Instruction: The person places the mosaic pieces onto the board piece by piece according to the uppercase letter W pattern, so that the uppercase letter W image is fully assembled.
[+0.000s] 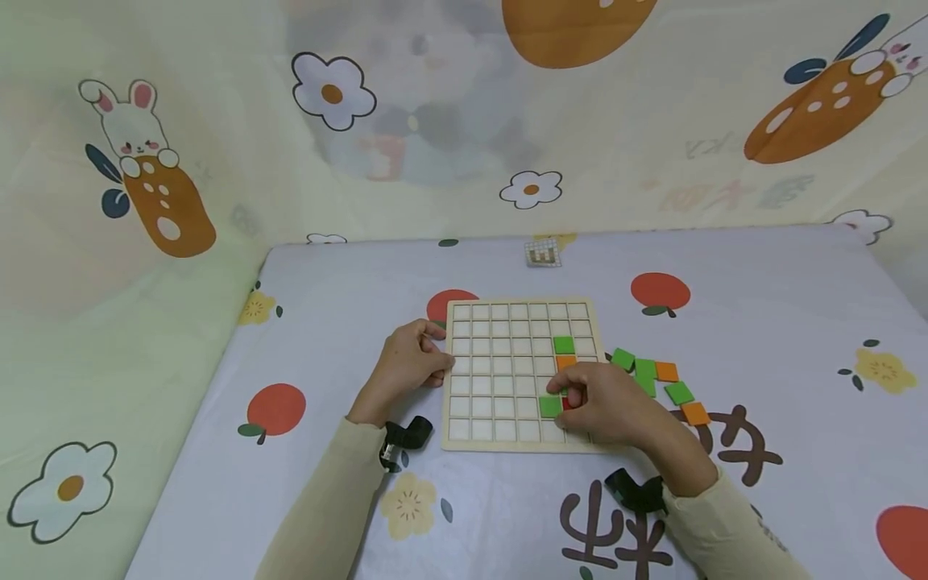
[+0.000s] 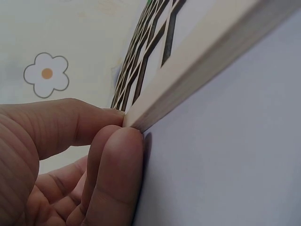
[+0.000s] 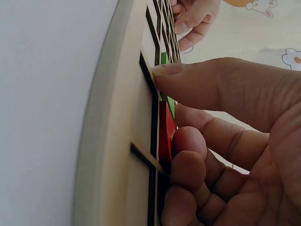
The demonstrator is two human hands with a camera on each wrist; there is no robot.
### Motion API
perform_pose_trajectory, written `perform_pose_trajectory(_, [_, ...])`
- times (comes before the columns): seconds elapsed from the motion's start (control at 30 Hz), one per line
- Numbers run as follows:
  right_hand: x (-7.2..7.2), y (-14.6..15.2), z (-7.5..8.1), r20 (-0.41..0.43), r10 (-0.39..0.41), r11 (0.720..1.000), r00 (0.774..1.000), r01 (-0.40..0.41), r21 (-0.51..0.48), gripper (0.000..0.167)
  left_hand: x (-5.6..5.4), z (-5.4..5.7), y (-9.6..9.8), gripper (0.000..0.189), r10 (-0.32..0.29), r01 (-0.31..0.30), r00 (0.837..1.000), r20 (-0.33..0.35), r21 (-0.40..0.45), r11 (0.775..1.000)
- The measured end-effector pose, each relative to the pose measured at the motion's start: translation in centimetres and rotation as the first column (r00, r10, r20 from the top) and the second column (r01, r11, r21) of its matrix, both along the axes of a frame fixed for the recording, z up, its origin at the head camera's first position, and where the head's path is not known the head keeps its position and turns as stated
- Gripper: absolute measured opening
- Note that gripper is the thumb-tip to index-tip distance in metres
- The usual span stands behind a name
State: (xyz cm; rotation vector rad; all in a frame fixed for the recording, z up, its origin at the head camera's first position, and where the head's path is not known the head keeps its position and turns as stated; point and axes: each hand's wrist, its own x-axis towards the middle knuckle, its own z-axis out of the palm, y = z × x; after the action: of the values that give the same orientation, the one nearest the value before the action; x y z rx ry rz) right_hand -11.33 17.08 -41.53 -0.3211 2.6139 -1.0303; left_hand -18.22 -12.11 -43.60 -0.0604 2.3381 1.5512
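Note:
A wooden grid board (image 1: 519, 448) lies flat on the table. My left hand (image 1: 410, 359) pinches its left edge, with the thumb low on the side and the index finger at the top edge in the left wrist view. Over the lower right cells, my right hand (image 1: 616, 407) has its curled fingers and thumb about a red square tile (image 3: 166, 134). A green tile (image 1: 550, 407) sits in the cell just left of it. Farther up are an orange tile (image 1: 566, 362) and a green tile (image 1: 564, 345) in their cells. The right fingers partly hide the tiles beneath.
Loose green tiles (image 1: 679, 393) and orange tiles (image 1: 696, 414) lie right of the board, near my right wrist. A small patterned card (image 1: 543, 253) lies at the table's back edge. Printed cloth (image 1: 239, 362) covers the table, and a printed curtain (image 1: 428, 201) hangs behind it.

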Motion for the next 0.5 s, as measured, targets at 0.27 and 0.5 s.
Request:
perform_pose_trajectory(0.27, [0.3,0.3,0.1,-0.016,0.004,0.999,1.0,-0.005,-0.035,0.033,0.0,0.0,0.2,0.037,-0.001,0.001,1.0,0.001,0.024,1.0])
perform_pose_trajectory(0.5, [0.0,1.6,0.7,-0.101,-0.015,0.995,0.995,0.005,-0.099,0.031,0.2,0.2,0.2,0.037,0.004,-0.004,1.0,0.009,0.014,1.0])
